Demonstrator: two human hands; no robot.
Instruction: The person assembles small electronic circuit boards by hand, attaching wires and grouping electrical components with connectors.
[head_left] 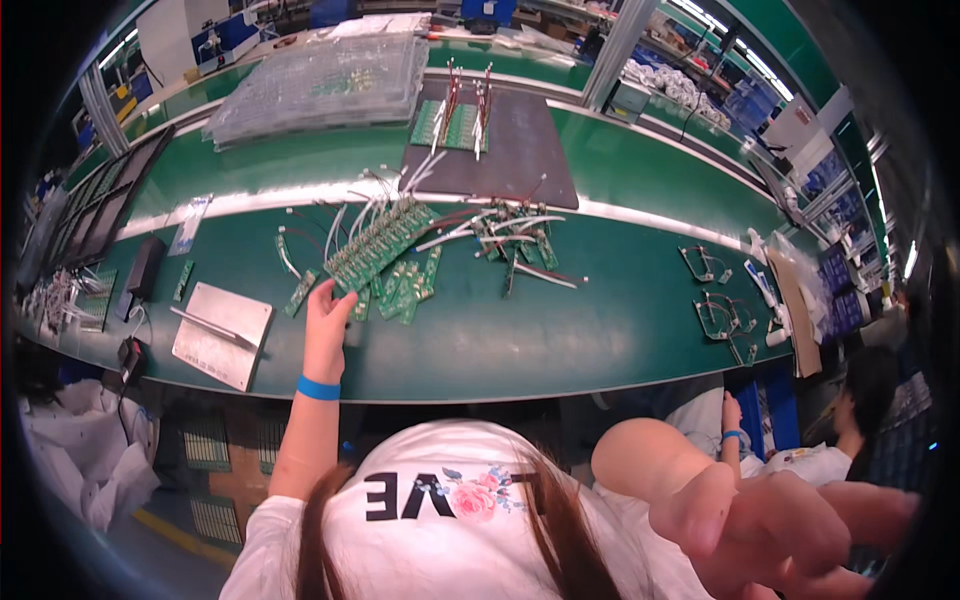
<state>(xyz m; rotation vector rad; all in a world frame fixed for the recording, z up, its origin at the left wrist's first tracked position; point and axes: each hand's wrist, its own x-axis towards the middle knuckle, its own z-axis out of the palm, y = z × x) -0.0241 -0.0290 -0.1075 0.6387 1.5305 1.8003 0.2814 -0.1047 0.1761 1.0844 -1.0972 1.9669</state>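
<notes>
My left hand (330, 313), a blue band on its wrist, pinches the near end of a long green circuit board panel (380, 247) with wires coming off its far side. Beside the panel lie several small loose green circuit boards (405, 290). To their right is a tangle of wired boards (520, 235) with white and dark leads. Raised large and close at the lower right is my right hand (790, 530), its fingers apart and partly bent, with nothing seen in them.
A metal plate (222, 335) with a bar lies at the left, near a dark block (147, 265). Farther back are a dark mat (520, 150) bearing wired boards and stacked clear trays (325, 90). Wired pieces (725, 315) lie at right. Another person (810, 455) sits beyond my right hand.
</notes>
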